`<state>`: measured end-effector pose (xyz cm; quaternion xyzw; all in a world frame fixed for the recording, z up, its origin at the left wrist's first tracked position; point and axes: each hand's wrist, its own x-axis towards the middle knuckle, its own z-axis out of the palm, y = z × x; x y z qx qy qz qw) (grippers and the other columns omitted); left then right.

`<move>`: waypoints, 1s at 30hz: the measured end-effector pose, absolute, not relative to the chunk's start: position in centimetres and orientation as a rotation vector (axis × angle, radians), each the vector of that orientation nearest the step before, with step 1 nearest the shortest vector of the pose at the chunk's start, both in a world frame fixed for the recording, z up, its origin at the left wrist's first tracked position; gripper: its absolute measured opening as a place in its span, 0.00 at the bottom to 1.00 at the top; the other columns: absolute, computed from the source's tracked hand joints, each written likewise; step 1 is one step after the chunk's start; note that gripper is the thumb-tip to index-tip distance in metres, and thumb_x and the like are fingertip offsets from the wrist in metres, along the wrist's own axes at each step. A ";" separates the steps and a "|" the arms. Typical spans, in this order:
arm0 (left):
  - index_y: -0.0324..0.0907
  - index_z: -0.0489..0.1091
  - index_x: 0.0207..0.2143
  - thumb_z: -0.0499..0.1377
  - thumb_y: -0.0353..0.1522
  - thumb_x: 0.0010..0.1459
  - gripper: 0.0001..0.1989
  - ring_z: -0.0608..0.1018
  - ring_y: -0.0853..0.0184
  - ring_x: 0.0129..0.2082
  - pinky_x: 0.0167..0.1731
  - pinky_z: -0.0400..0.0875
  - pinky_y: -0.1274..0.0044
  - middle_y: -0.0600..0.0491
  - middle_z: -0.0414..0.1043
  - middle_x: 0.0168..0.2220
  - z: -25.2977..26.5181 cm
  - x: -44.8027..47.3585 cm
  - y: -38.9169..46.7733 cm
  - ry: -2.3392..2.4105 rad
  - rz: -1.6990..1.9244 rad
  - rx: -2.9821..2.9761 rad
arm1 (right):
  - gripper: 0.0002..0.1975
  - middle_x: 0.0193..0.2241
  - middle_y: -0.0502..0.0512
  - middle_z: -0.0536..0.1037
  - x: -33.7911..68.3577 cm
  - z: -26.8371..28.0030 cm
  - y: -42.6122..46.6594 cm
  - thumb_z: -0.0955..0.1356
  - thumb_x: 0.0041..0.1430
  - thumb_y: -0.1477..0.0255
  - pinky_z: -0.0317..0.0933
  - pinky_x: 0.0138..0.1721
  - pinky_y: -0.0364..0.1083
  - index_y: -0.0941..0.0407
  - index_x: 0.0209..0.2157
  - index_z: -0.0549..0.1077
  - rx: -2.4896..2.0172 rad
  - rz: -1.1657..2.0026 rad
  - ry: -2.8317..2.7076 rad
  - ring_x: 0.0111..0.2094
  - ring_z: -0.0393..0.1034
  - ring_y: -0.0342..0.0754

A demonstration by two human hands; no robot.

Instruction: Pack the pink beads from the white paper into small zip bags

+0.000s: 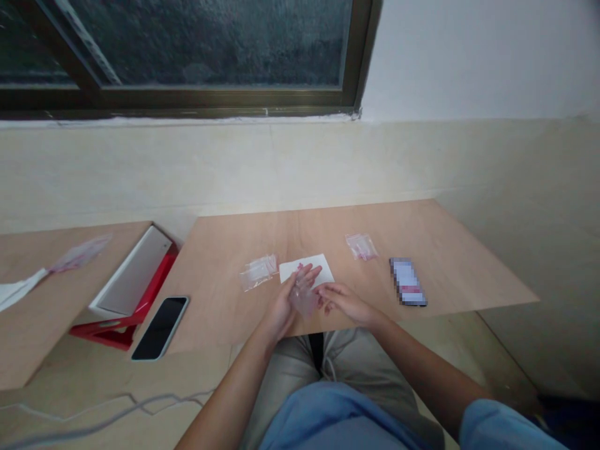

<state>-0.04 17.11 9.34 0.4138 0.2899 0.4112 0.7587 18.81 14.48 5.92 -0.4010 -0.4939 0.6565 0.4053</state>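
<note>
A small clear plastic bag (304, 301) lies against the palm of my left hand (287, 303), held there with the fingers stretched toward the wall. My right hand (347, 301) is beside the bag's right edge, its fingers bent together. What those fingertips pinch, if anything, is too small to make out. Beneath and behind the hands is a sheet of white paper (324, 264) with small pinkish-red bits (300, 266) on it, partly covered by my left fingers. Several flat clear bags (257, 272) lie left of the paper. Another group of clear bags with pink edges (362, 247) rests to the right, farther back.
A phone with a lit screen (407, 282) lies right on the wooden table (469, 269); a dark-screened phone (160, 328) lies at the left edge. A red-and-white box (135, 281) stands between this table and another tabletop (42, 337). Cables (117, 422) run below on the left.
</note>
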 end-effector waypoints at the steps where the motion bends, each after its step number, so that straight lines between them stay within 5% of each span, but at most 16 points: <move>1: 0.45 0.65 0.63 0.50 0.49 0.68 0.28 0.68 0.51 0.63 0.59 0.64 0.58 0.43 0.63 0.65 9.1 0.3 16.7 0.637 0.877 0.874 | 0.22 0.35 0.57 0.78 18.6 5.7 14.4 0.69 0.59 0.52 0.64 0.31 0.44 0.57 0.40 0.78 -0.981 1.689 -1.234 0.33 0.72 0.47; 9: 0.42 0.68 0.61 0.51 0.51 0.67 0.30 0.64 0.54 0.66 0.67 0.52 0.61 0.43 0.63 0.65 5.3 0.9 16.6 0.731 1.045 0.875 | 0.20 0.27 0.51 0.76 18.0 4.2 14.9 0.73 0.54 0.53 0.60 0.30 0.44 0.57 0.34 0.77 -0.989 1.646 -1.236 0.25 0.66 0.43; 23: 0.41 0.71 0.58 0.46 0.52 0.68 0.31 0.76 0.55 0.55 0.58 0.65 0.61 0.42 0.74 0.56 5.1 -0.1 16.9 0.946 1.147 1.123 | 0.17 0.28 0.54 0.78 16.6 3.0 14.0 0.73 0.54 0.57 0.61 0.26 0.43 0.57 0.35 0.76 -1.125 1.497 -1.026 0.29 0.71 0.47; 30: 0.39 0.78 0.40 0.50 0.48 0.68 0.24 0.78 0.60 0.44 0.49 0.68 0.70 0.47 0.79 0.42 6.4 -0.6 16.3 1.109 1.135 1.334 | 0.15 0.31 0.54 0.78 17.1 3.4 13.6 0.73 0.54 0.59 0.65 0.29 0.44 0.56 0.36 0.75 -1.107 1.501 -0.895 0.33 0.73 0.49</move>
